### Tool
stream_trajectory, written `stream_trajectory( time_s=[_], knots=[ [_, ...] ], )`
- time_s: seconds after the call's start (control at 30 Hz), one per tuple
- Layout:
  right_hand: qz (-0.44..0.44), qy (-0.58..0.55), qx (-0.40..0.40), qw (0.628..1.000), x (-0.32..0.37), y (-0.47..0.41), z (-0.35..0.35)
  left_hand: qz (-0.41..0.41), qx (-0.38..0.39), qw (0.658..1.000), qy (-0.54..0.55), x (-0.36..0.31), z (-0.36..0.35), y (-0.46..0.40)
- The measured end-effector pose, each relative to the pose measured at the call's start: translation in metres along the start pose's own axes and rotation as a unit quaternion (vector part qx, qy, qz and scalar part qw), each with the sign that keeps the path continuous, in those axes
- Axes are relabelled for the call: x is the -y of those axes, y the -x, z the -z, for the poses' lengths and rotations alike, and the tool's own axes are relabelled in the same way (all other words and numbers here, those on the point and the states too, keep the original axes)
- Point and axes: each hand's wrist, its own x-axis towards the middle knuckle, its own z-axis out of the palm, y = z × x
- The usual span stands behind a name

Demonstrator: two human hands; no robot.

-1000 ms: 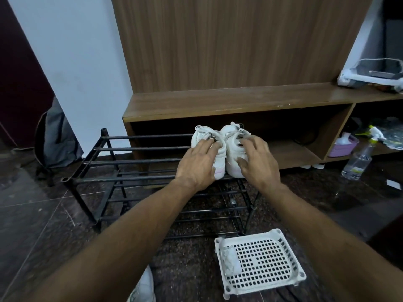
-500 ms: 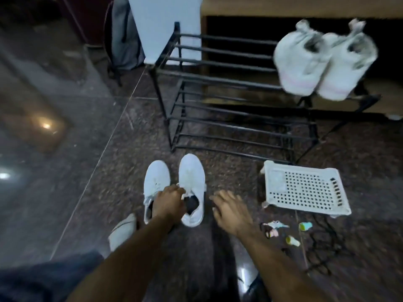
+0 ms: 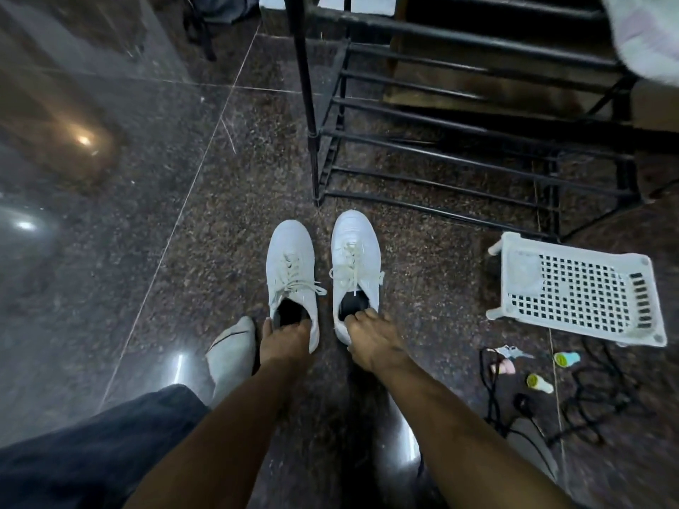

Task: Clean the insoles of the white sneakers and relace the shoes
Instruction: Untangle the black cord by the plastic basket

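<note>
Two white laced sneakers stand side by side on the dark speckled floor, toes pointing away from me. My left hand (image 3: pixel 284 337) grips the heel of the left sneaker (image 3: pixel 290 266), fingers hooked into its dark opening. My right hand (image 3: pixel 371 337) holds the heel of the right sneaker (image 3: pixel 354 259), fingertips at the edge of its opening, where a dark insole (image 3: pixel 351 304) shows. Both shoes rest on the floor with their laces tied loosely.
A black metal shoe rack (image 3: pixel 459 115) stands just beyond the sneakers, with a white shoe (image 3: pixel 646 34) on top at the upper right. A white perforated plastic stool (image 3: pixel 577 292) sits at the right. Black cords and small coloured items (image 3: pixel 538 382) lie below it. My socked foot (image 3: pixel 231 356) is at the left.
My view dropped from the rack's top shelf to the floor. My hands left the pair on the rack; the right hand has now closed on the right sneaker's heel, the left holds the left one.
</note>
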Motion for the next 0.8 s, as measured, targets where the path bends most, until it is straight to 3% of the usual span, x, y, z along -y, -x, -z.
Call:
stream_trajectory(
  time_s=[0.13,0.3,0.57,0.8],
  knots=[
    [0.016,0.013,0.009,1.000,-0.001,0.006,0.006,-0.032,-0.009,0.998,-0.058,-0.003,0.008,0.003],
    [0.023,-0.024,-0.036,0.999,-0.016,0.048,0.026,-0.062,-0.005,0.996,-0.070,-0.026,0.032,0.031],
    [-0.003,-0.039,-0.062,0.997,-0.055,0.119,0.118,-0.107,-0.054,0.992,-0.041,-0.059,0.110,0.088],
    [0.012,0.025,-0.159,0.987,-0.068,0.198,0.219,-0.180,-0.181,0.966,-0.032,-0.077,0.200,0.163]
  ],
)
